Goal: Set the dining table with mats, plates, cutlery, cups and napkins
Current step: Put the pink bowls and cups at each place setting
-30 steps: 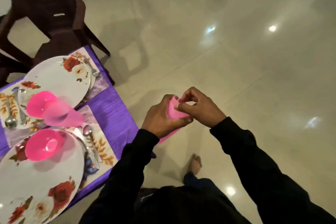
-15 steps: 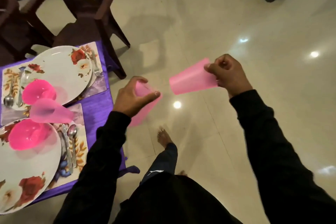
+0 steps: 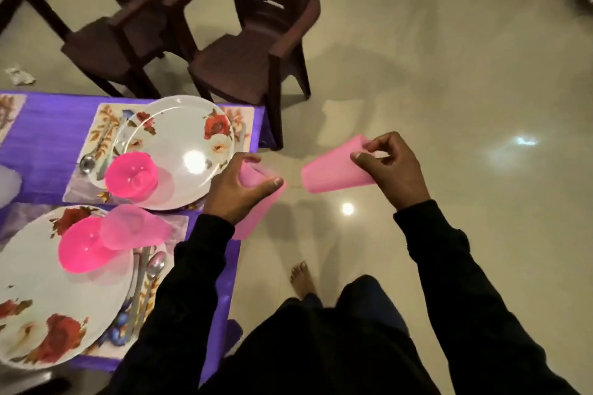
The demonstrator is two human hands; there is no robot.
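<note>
Beside table corner (image 3: 247,119), over bare floor, am holding both cups off table. Left hand (image 3: 239,192) gripping pale pink cup (image 3: 256,202); right hand (image 3: 391,167) pinching second cup (image 3: 337,170) at rim only. Risk, my judgement: thin pinch slipping, cup dropping to floor; sleeve brushing tipped cup (image 3: 134,228) on near plate (image 3: 48,292). Counting: plates two, bowls two, cups three, chairs two.

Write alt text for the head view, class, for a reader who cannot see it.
A person's left hand and right hand each grip a pink plastic cup over the floor beside a purple-clothed table. The table holds two floral plates, each carrying a pink bowl.
</note>
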